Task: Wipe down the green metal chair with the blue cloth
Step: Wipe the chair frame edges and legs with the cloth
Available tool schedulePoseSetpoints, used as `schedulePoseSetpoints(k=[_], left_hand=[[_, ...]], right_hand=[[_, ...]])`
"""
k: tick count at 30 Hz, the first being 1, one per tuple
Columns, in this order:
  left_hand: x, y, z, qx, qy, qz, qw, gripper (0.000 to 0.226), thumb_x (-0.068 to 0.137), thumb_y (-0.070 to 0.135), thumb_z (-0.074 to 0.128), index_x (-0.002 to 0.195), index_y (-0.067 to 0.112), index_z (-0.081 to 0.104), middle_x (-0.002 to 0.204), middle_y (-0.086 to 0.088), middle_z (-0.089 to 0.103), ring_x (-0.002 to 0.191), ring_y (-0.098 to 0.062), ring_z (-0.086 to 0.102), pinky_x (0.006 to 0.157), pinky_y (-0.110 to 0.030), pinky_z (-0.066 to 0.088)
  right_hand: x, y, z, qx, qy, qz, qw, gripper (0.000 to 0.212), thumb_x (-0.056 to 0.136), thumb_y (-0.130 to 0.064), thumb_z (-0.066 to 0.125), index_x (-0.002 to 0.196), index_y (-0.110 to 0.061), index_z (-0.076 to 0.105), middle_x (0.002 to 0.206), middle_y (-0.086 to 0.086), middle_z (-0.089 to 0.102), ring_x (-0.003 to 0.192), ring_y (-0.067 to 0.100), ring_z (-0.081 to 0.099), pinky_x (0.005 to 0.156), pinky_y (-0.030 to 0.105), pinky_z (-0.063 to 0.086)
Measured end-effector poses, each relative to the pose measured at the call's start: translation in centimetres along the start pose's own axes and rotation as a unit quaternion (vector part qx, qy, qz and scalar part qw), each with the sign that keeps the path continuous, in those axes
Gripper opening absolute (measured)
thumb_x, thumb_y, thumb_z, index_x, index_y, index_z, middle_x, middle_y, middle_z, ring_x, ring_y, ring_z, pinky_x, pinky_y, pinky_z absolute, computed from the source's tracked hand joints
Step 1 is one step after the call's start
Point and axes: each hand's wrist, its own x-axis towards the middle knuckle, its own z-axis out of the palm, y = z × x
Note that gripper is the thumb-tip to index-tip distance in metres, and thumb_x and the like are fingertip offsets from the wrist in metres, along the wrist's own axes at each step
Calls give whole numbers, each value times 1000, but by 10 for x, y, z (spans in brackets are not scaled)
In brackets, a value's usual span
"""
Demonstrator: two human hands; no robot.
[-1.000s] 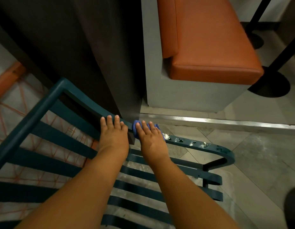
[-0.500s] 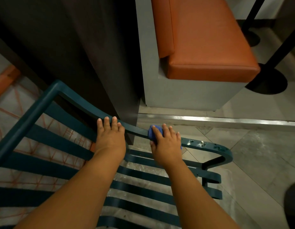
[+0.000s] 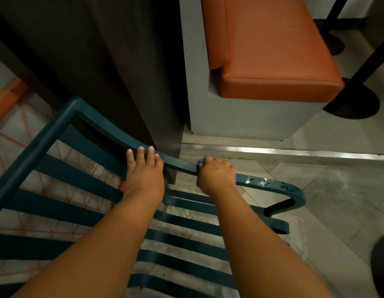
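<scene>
The green metal chair [image 3: 68,181] fills the lower left, with slatted seat bars and a curved top rail running to a rounded end at the right. My left hand [image 3: 143,171] lies flat on the rail near its middle, fingers spread over the bar. My right hand [image 3: 217,175] is curled around the rail further right, gripping the blue cloth [image 3: 200,162], of which only small edges peek out beside the knuckles. White specks of dirt [image 3: 257,181] dot the rail just right of that hand.
A dark wall panel [image 3: 90,61] stands right behind the chair rail. A grey bench base with an orange cushion [image 3: 272,50] sits at the upper right, beyond a metal floor strip [image 3: 294,152]. Black pole bases [image 3: 354,102] rest on the tiled floor far right.
My right hand with the cloth has slid right along the rail and its fingers have curled around the bar. My left hand has stayed on the rail.
</scene>
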Motion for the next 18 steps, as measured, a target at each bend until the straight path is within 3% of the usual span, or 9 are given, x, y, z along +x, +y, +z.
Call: schedulePoseSetpoints(k=[3,6,9,12,14,16,18], left_hand=[[-2,2,1,-3,8,-7,1000,94,83,13,59,148,11,-8,157,-14,-16,142,-38,-14,109,-59,-11],[-2,3,3,-12,17,-8,1000,93,85,14,57,148,11,-11,156,-14,-18,142,-38,-16,111,-58,-10],[-1,0,6,-21,18,2,1000,97,82,8,59,147,10,-13,156,-14,-21,142,-38,-18,111,-57,-11],[0,0,8,-26,24,6,999,97,82,8,58,147,9,-13,156,-14,-22,141,-38,-19,111,-56,-11],[0,2,9,-24,28,4,999,93,85,11,56,147,10,-13,155,-14,-22,141,-38,-19,111,-56,-11],[0,4,9,-20,32,-1,999,89,88,15,54,147,10,-12,156,-14,-21,142,-39,-18,111,-56,-11],[-1,5,10,-27,36,-6,999,85,90,19,51,148,11,-11,156,-14,-20,142,-38,-17,111,-55,-10]], right_hand=[[-3,-25,18,23,33,-88,995,46,97,-36,45,140,-25,33,134,6,49,121,29,44,104,47,33],[-19,-8,27,20,66,-154,986,61,96,-32,47,149,-28,17,146,5,36,131,28,34,113,45,21],[-20,21,19,44,71,-105,991,49,97,-36,47,143,-27,30,138,5,47,125,28,41,109,44,28],[-2,3,2,5,-17,-10,1000,43,91,-34,57,130,-20,44,125,9,55,115,31,49,100,46,37],[8,-22,0,-5,-41,-6,999,50,86,-30,63,131,-21,43,127,10,54,115,33,49,98,49,39],[3,-37,14,18,3,-72,997,63,89,-28,60,144,-28,29,141,8,43,126,33,42,107,50,31],[-15,-34,29,35,53,-142,988,77,92,-22,57,151,-33,9,156,4,22,142,31,21,118,46,9]])
